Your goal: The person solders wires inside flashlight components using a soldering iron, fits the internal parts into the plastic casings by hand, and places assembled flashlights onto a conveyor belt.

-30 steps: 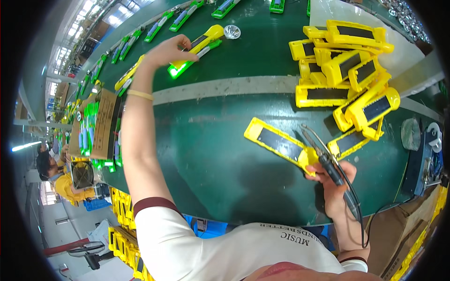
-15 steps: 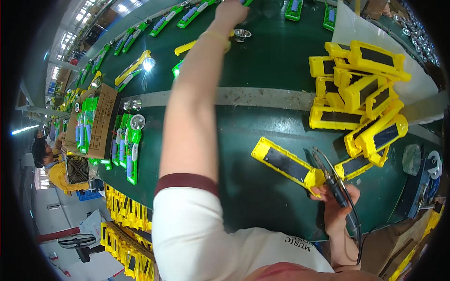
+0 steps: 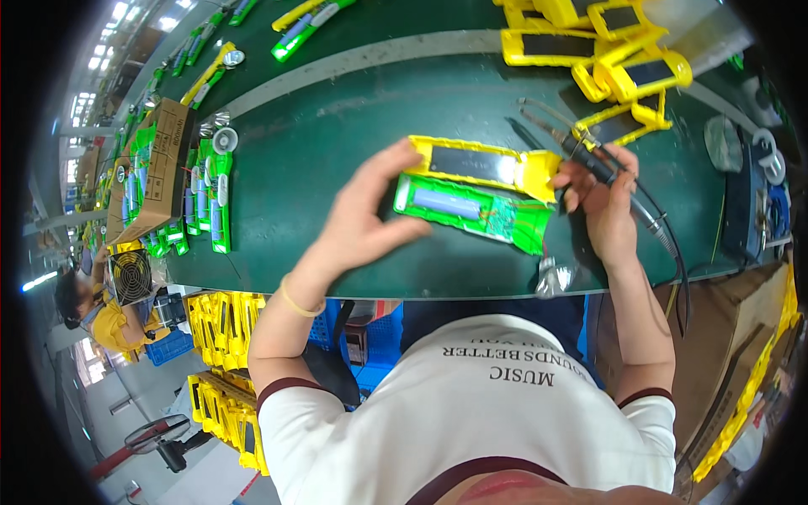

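Observation:
A yellow plastic housing with a dark panel (image 3: 474,166) lies on the green bench in front of me. Along its near side sits a green housing (image 3: 526,229) holding a blue cylindrical battery and a small green circuit board. My left hand (image 3: 358,210) is open at their left ends, fingertips at the yellow housing and thumb beside the green one. In my right hand (image 3: 610,206) is a soldering iron (image 3: 599,166), its tip pointing up and left, away from the housings. That hand's fingers are by the yellow housing's right end. A silvery reflector (image 3: 555,278) rests at the bench's near edge.
Several yellow housings (image 3: 547,49) are piled at the far right. At left, a cardboard box (image 3: 168,172) and green housings (image 3: 220,215) stand together. More green units (image 3: 295,38) lie beyond the pale strip. A solder spool (image 3: 768,156) is at right; a co-worker (image 3: 114,311) sits far left.
My left hand has come back from the far side of the bench. A green housing with a reflector now lies beside the yellow housing. My right hand still has the soldering iron.

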A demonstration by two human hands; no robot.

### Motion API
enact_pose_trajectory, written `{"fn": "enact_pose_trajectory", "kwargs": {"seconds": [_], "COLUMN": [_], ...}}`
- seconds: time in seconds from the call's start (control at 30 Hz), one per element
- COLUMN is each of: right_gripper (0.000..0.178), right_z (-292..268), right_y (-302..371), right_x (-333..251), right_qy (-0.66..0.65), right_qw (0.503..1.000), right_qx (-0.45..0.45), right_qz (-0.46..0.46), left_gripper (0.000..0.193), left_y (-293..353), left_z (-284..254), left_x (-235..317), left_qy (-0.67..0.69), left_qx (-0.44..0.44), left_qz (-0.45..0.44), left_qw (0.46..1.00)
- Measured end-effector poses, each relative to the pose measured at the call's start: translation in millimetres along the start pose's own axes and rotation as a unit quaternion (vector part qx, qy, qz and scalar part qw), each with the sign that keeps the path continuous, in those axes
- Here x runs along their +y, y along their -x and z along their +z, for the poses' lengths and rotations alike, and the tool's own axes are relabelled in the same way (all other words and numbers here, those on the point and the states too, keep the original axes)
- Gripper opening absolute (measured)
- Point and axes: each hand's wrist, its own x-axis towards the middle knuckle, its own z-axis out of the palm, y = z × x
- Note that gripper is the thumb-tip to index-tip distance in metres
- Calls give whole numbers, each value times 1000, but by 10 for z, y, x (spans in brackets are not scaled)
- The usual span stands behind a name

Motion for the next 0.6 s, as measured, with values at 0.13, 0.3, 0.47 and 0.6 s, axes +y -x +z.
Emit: {"fn": "enact_pose_trajectory", "kwargs": {"seconds": [0.13,0.3,0.47,0.6], "right_gripper": [50,41,31,31], "right_z": [-182,-65,-1,99], "right_y": [214,501,738,705], "right_x": [-138,-131,-101,-44], "right_qy": [-23,-93,-88,-103], "right_qw": [991,978,983,987], "right_qx": [102,141,129,107], "right_qz": [-87,-124,-93,-62], "left_gripper": [60,68,27,21], "left_y": [204,13,-74,-150], "left_z": [-245,125,384,600], "left_x": [-182,69,327,385], "left_qy": [-126,-187,-174,-61], "left_qx": [4,-34,66,57], "left_qz": [31,138,223,199], "left_qw": [991,972,957,976]}}
